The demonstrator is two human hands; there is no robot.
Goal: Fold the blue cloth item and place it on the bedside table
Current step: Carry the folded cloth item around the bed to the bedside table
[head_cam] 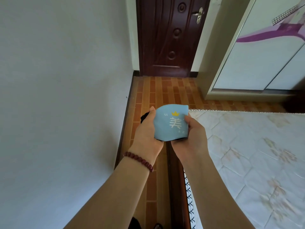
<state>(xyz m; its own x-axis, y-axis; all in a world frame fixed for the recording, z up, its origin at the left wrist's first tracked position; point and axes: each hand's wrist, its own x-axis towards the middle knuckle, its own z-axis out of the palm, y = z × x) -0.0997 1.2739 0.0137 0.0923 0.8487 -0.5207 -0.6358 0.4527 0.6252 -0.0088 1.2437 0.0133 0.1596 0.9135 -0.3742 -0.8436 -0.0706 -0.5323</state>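
Note:
The blue cloth item [170,123] is a small light-blue piece with a yellow crown and white print on it, and a black edge shows at its left and bottom. I hold it in front of me above the floor strip beside the bed. My left hand [146,136], with a dark red bead bracelet on the wrist, grips its left side. My right hand [192,138] grips its right side, thumb on top. No bedside table is in view.
A bed with a white quilted mattress [255,154] fills the right side. A grey wall [57,96] runs along the left. Brick-patterned floor [165,91] leads to a dark brown door [168,35]. A wardrobe [257,52] stands at the far right.

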